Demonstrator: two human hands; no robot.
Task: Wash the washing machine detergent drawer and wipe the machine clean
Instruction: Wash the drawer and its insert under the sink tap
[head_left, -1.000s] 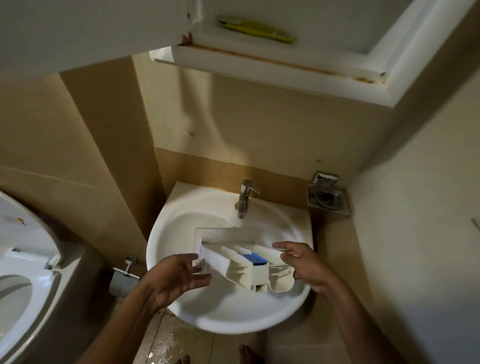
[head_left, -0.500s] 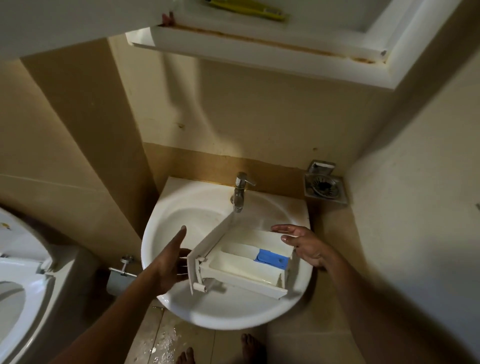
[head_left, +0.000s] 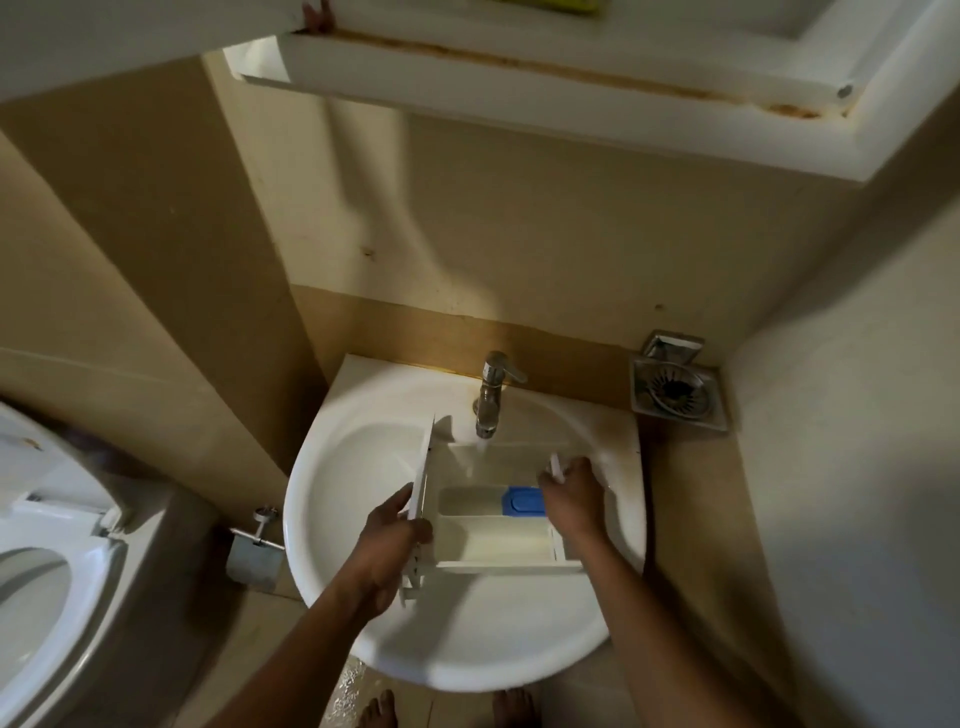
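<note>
The white detergent drawer (head_left: 493, 540) lies open side up in the white sink (head_left: 353, 467), under the chrome tap (head_left: 491, 395). Water runs from the tap into the drawer's far compartment. A blue insert (head_left: 523, 500) sits in its middle compartment. My left hand (head_left: 389, 540) grips the drawer's front panel at the left end. My right hand (head_left: 571, 493) holds the drawer's right end, fingers curled over a white edge.
A toilet (head_left: 47, 545) with its seat down stands at the left. A paper holder (head_left: 254, 545) hangs beside the sink. A steel soap dish (head_left: 675, 389) sits in the right corner. An open cabinet (head_left: 519, 78) overhangs the sink. My bare feet stand on the wet floor.
The drawer has been turned open side up and squared under the tap, and water now runs into it. Both hands have closed on its ends.
</note>
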